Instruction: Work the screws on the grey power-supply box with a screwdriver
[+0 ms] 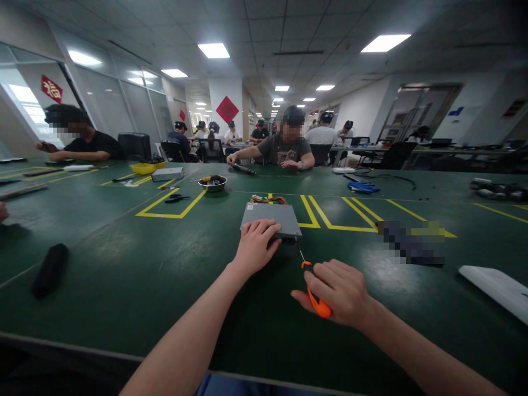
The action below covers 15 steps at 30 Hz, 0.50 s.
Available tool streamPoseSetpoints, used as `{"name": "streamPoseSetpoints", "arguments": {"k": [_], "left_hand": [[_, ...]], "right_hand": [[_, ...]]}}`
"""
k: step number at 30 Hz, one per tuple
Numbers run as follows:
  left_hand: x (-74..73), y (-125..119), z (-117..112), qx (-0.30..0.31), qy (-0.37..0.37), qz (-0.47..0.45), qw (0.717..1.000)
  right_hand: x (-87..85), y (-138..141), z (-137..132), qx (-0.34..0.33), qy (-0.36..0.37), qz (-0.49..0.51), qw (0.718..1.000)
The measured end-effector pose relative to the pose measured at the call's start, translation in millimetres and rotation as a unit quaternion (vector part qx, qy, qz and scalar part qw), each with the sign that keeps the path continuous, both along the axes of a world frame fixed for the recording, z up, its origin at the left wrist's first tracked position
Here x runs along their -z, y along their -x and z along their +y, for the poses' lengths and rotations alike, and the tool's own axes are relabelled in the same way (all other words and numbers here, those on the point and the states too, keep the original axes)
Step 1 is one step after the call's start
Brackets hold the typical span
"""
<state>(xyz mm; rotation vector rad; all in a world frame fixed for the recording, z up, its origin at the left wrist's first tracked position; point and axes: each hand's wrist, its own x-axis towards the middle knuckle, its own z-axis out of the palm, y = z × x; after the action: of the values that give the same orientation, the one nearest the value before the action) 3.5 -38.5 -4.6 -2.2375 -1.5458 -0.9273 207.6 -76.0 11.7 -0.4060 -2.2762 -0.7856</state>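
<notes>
A flat grey metal box (272, 216) with coloured wires (268, 199) at its far end lies on the green table (124, 269) in front of me. My left hand (256, 246) rests on the box's near edge, fingers curled down over it. My right hand (340, 291) is closed around the orange handle of a screwdriver (314, 297). Its thin shaft points at the box's near right corner.
A metal bowl (213, 182) with small parts, black pliers (176, 198), a yellow tray (147, 167) and a grey box (167, 174) lie far left. A black pouch (50, 269) sits near left, a white panel (497, 286) at right. A person (284, 148) sits opposite; others work behind.
</notes>
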Motion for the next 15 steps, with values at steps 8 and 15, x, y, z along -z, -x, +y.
{"name": "streamPoseSetpoints", "arguments": {"k": [8, 15], "left_hand": [[3.5, 0, 9, -0.025, -0.031, -0.003, 0.999], [8.5, 0, 9, -0.102, -0.042, -0.045, 0.993]], "right_hand": [[11.9, -6, 10, -0.011, 0.064, 0.08, 0.995], [11.9, -16, 3, 0.026, 0.129, 0.09, 0.987]]}}
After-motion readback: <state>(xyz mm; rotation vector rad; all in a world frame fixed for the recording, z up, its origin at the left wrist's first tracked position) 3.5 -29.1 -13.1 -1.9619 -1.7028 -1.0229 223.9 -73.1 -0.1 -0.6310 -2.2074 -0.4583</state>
